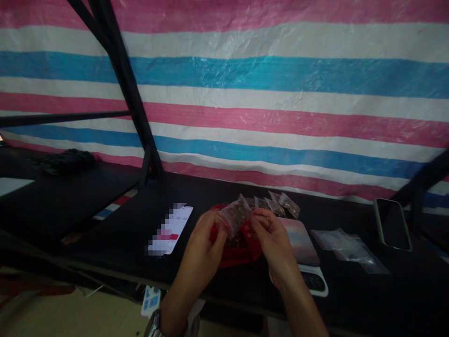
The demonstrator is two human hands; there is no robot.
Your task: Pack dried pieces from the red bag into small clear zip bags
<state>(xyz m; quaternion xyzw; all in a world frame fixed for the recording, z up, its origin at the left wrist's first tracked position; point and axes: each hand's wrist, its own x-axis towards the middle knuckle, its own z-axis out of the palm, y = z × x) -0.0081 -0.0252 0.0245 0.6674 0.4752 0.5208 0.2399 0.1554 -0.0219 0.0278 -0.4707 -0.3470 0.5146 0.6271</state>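
Between my two hands is a small clear zip bag (234,216) with dark brownish bits inside, held tilted over a red cloth or bag (242,256). My left hand (206,236) pinches its left edge between thumb and fingers. On the other side, my right hand (270,230) grips the bag's right edge. More dark bits show in the red bag beneath, partly covered by my hands. Just behind lie several filled zip bags (289,205) of the same sort.
A lit phone (171,231) lies left of my hands. Right of them are a pastel phone-like case (301,241) over a white phone (321,281), flat clear bags (351,248) and a dark-screened phone (392,224). Black metal posts (131,93) stand before a striped tarp (280,75).
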